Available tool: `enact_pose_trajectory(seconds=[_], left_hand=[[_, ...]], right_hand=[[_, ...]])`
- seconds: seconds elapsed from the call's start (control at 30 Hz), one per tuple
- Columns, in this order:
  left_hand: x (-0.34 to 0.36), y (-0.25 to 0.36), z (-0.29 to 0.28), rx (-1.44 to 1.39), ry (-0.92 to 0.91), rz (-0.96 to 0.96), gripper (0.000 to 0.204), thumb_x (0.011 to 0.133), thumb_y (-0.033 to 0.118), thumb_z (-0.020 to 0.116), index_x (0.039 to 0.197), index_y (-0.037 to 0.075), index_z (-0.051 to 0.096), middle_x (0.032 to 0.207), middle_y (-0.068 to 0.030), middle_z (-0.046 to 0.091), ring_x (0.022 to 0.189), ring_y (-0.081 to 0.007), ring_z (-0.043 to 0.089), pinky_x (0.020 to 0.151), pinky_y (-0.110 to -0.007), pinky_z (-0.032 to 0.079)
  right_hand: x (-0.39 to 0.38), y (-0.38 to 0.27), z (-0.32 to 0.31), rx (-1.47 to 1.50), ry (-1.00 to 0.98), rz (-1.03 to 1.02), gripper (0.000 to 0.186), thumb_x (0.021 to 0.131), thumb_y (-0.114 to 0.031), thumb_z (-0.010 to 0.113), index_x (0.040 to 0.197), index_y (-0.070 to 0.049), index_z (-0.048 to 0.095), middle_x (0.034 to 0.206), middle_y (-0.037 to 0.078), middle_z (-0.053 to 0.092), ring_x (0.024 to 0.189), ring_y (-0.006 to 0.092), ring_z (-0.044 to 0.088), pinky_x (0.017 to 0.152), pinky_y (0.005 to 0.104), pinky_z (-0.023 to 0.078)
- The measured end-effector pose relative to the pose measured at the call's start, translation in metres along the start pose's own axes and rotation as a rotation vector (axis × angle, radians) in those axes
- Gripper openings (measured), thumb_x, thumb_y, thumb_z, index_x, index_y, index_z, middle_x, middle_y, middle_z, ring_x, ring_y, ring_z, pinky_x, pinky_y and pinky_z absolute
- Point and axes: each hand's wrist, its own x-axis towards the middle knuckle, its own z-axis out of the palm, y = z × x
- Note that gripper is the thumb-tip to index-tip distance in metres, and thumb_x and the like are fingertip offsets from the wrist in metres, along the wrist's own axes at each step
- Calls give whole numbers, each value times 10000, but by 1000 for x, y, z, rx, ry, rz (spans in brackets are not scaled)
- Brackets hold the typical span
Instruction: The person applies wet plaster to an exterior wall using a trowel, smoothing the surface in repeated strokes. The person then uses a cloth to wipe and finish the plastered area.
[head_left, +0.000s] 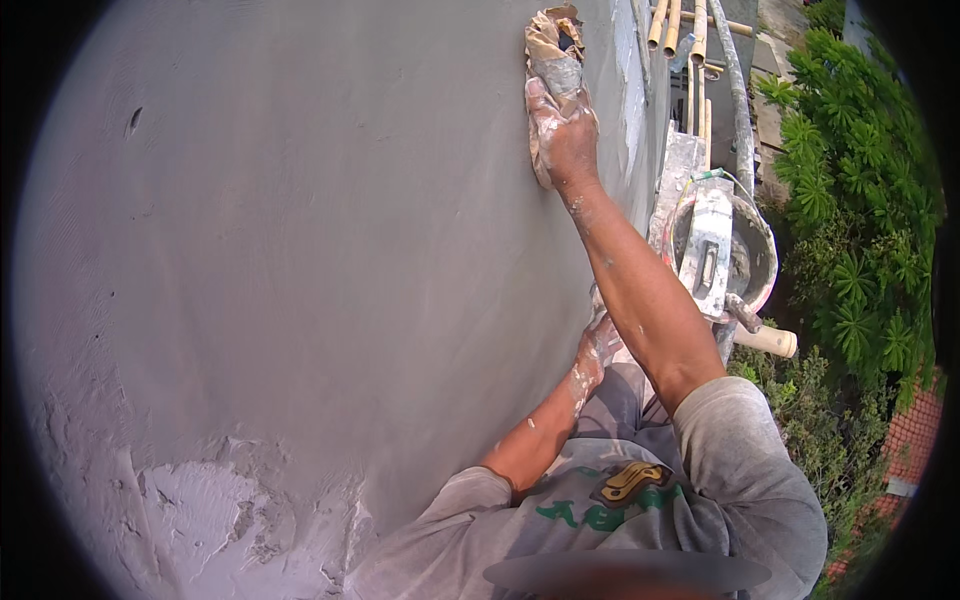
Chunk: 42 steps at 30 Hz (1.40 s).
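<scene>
My right hand is stretched far up along a grey plastered wall. Its fingers are closed round a crumpled piece of brown paper, smeared with grey plaster and pressed to the wall. Lower down, my left hand is close to the wall, spotted with pale plaster. My right forearm partly covers it, so its fingers are mostly hidden. Smooth damp plaster spreads over most of the wall, while the lower left part is rough and ridged.
To the right, a plaster-stained bucket stands on a board, with a float with a handle lying across it. Bamboo poles and a grey pole form scaffolding. Green plants and a red tiled surface lie beyond.
</scene>
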Motion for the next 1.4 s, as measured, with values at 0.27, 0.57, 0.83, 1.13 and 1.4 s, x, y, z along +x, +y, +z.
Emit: enact_pose_trajectory(seconds=[0.27, 0.57, 0.83, 1.13, 1.4], left_hand=[[6, -23, -22, 78, 19, -1, 571, 895, 461, 627, 1295, 61, 543, 1187, -67, 612, 1054, -189, 592, 858, -308, 471], [-25, -17, -19, 386, -75, -13, 398, 1009, 323, 511, 1264, 18, 534, 1141, -65, 591, 1028, -158, 548, 870, -295, 439], [-42, -37, -49, 477, 14, -8, 458, 987, 392, 534, 1272, 34, 549, 1178, -80, 623, 1064, -190, 594, 883, -339, 458], [-21, -55, -50, 530, 60, -7, 379, 983, 316, 551, 1146, -20, 614, 989, -68, 677, 918, -162, 624, 785, -297, 470], [-9, -49, -43, 549, 68, -98, 356, 978, 299, 571, 1108, -27, 627, 964, -67, 675, 888, -158, 620, 772, -296, 473]], right_hand=[[-52, -29, 39, -315, 121, -655, 670, 878, -226, 698, 1398, 40, 370, 1261, 164, 591, 1193, 294, 538, 1123, 408, 279], [-121, 50, 5, -33, 118, 75, 598, 916, -157, 638, 1399, 43, 345, 1292, 193, 536, 1156, 343, 541, 995, 420, 422], [-54, -11, 40, -168, 52, -350, 707, 865, -351, 660, 1418, 1, 397, 1532, 208, 270, 1436, 392, 220, 1168, 585, 45], [-148, 47, -2, 176, 133, 0, 726, 927, -174, 615, 1492, -10, 190, 1488, 157, 336, 1374, 303, 338, 1134, 456, 257], [24, 106, -37, 54, 71, 350, 740, 933, -425, 592, 1443, 19, 292, 1336, 229, 503, 1274, 356, 448, 1020, 431, 391]])
